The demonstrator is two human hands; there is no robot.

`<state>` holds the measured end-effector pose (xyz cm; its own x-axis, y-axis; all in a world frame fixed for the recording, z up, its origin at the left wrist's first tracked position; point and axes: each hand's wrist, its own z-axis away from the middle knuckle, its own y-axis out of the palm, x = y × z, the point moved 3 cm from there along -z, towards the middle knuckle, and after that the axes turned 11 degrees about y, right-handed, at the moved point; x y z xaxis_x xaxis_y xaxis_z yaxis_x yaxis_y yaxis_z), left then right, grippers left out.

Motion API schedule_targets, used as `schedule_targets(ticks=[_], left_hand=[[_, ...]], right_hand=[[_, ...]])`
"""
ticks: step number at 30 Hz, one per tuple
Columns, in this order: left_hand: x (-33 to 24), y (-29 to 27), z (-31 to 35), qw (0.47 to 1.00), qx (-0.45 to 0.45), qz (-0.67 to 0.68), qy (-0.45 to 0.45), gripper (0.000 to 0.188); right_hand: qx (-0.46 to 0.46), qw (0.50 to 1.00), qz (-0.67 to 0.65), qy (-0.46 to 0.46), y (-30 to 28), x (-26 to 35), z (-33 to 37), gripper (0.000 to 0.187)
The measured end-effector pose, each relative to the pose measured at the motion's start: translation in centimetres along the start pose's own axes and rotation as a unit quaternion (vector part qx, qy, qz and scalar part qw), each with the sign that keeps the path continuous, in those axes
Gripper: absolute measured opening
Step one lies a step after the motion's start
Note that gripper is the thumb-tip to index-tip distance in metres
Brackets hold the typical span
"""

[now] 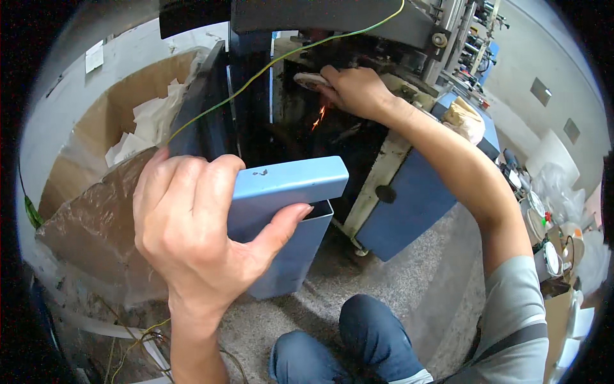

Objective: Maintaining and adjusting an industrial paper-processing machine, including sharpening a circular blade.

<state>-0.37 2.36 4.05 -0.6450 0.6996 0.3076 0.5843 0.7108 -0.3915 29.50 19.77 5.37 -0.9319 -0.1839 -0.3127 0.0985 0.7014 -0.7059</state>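
Observation:
My left hand (198, 224) is wrapped over the upper edge of a blue metal panel door (294, 179), thumb below its folded lip. The door stands swung out from the dark opening of a machine (384, 198). Reaching into that opening, my right hand (358, 93) has its fingers closed on a flat, round whitish disc (310, 79); its exact kind is unclear. Below the disc, a small orange glint shows in the dark interior. A yellow-green wire (281, 59) hangs slack across the front of the opening.
At left stands a large cardboard container (102, 121) with white paper scraps and brown plastic film (96, 237). A crumpled cream cloth (464, 120) rests on the machine's right side. Tubs (549, 259) and plastic bags crowd the right wall. Cables lie at lower left.

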Motion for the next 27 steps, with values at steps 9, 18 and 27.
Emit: schedule_targets(ticks=[9,18,27], left_hand=[[0.1,-0.2,0.1,1.0,-0.009,0.004,-0.002,0.053],[-0.1,-0.1,-0.3,1.0,-0.008,0.012,-0.007,0.053],[0.4,-0.4,0.6,1.0,-0.002,0.002,-0.007,0.053]], right_hand=[[0.015,0.999,0.039,0.021,-0.7,0.0,-1.8,0.034],[-0.16,0.981,0.111,-0.022,1.2,-5.9,-7.9,0.044],[0.095,0.991,0.029,0.084,-2.2,-0.3,-5.5,0.05]])
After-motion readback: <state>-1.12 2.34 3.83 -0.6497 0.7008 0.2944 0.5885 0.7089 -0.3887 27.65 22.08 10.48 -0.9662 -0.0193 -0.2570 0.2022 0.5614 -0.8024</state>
